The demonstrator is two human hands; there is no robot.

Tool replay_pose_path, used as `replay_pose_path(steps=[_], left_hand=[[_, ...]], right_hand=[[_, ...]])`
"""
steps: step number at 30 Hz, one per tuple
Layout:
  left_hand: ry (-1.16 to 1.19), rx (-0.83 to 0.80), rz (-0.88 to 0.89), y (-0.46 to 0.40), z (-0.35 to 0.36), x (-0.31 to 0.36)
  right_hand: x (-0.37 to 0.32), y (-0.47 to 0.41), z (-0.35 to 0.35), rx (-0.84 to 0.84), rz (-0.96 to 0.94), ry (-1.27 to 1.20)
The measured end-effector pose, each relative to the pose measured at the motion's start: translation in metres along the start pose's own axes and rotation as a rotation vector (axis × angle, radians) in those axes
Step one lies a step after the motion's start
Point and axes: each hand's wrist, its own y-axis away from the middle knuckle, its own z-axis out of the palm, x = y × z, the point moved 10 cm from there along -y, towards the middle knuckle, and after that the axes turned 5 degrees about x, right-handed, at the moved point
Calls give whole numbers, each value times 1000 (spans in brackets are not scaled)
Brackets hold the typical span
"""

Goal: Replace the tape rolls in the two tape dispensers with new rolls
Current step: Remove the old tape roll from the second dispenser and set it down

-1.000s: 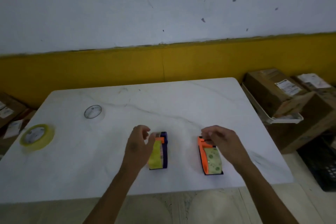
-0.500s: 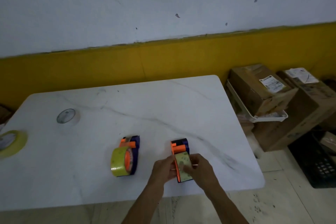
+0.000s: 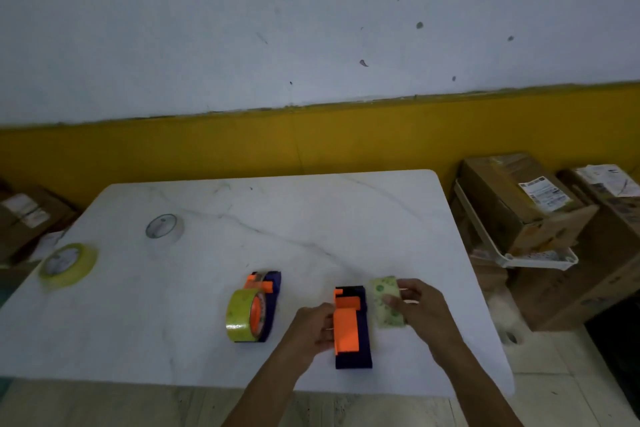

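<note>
Filling most of the lower view, a white marble-patterned desk stands against a wall that is pale above and yellow below, with stacked cardboard boxes on the floor to its right and another box at its left edge. Near the front edge of the desk lies a navy and orange dispenser, flat on its side with its orange hub facing up and bare. The left hand presses against the dispenser's left side, fingers curled onto its edge. Just to the right of that dispenser, the right hand holds a pale green patterned tape roll on edge, fingers closed around its right side; the roll sits just beside the dispenser body, clear of the hub. Further left, a second dispenser of the same colours rests with a yellow-green roll sitting on its orange hub. Well apart, near the desk's left edge, a loose yellow roll lies flat, and a clear roll lies flat behind it, toward the wall.
</note>
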Motion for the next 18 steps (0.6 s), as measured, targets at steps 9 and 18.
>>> replay_pose_path(steps=[9, 18], left_hand=[[-101, 69, -66, -1, -12, -32], [-118, 97, 550, 41, -64, 93]], right_hand=[[-43, -3, 10, -52, -7, -145], [-89, 10, 139, -327, -21, -247]])
